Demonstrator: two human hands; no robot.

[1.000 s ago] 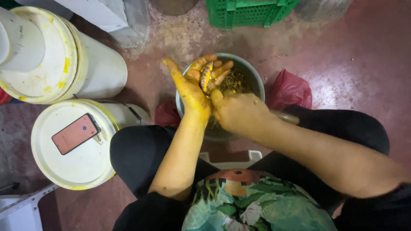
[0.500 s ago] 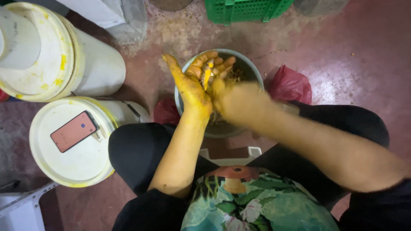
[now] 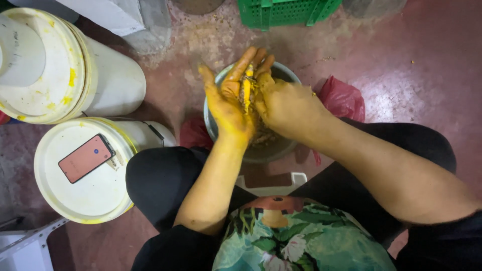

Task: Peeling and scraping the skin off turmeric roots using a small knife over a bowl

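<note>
Both hands press together on a bright yellow root piece (image 3: 246,90): left hand (image 3: 228,103) open-palmed beneath it, right hand (image 3: 286,103) closed against it, over metal bowl (image 3: 213,128) on the floor between the knees. Left: white bucket (image 3: 85,193) with pink phone (image 3: 86,158). Far: green crate (image 3: 286,11).

1. A dark red, glossy concrete floor (image 3: 427,65) carries everything, dusted with yellowish-brown crumbs near the top.
2. A round grey metal bowl (image 3: 261,150) sits at the centre.
3. Two white lidded plastic buckets (image 3: 115,85) stand at the left.
4. A green slatted plastic crate (image 3: 286,11) rests at the top edge.
5. A crumpled red plastic bag (image 3: 344,98) lies just beside the bowl.
</note>
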